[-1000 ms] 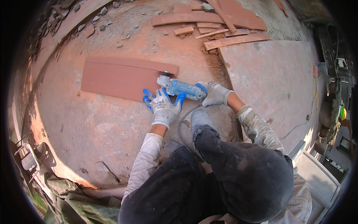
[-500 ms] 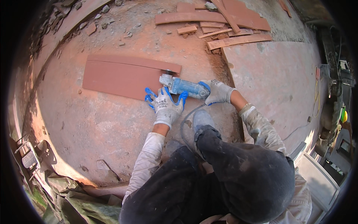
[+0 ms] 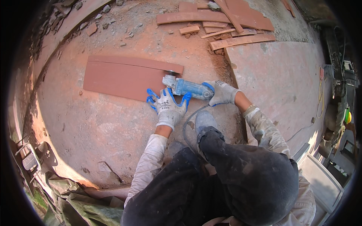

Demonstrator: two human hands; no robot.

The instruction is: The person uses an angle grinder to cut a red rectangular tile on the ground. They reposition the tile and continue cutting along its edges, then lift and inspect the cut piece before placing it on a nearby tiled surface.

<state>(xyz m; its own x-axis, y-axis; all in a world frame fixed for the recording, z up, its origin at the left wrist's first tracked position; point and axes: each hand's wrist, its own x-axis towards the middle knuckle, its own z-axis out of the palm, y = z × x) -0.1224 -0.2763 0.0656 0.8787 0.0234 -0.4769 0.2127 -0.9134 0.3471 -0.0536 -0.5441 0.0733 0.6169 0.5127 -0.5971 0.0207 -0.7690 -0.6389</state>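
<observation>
A long red-brown tile (image 3: 117, 77) lies on the dusty ground, with a dark cut line running lengthwise near its far edge. At the tile's right end is a blue angle grinder (image 3: 192, 89), its dark disc on that line. My gloved right hand (image 3: 222, 93) is wrapped round the grinder's rear end, and a grey cord trails from there toward my feet. My gloved left hand (image 3: 168, 106) has its fingers spread; the fingertips rest at the tile's near edge, beside the grinder's head. Both gloves are whitish with blue coating.
Cut tile strips and pieces (image 3: 226, 20) are heaped at the far right, next to a raised concrete slab (image 3: 279, 83). Stone rubble (image 3: 105, 25) lies far left. My shoe (image 3: 206, 119) is close behind the grinder. A trowel-like tool (image 3: 109, 169) lies at the near left.
The grinder and my right hand have shifted very slightly to the right along the cut line. My left hand has barely moved.
</observation>
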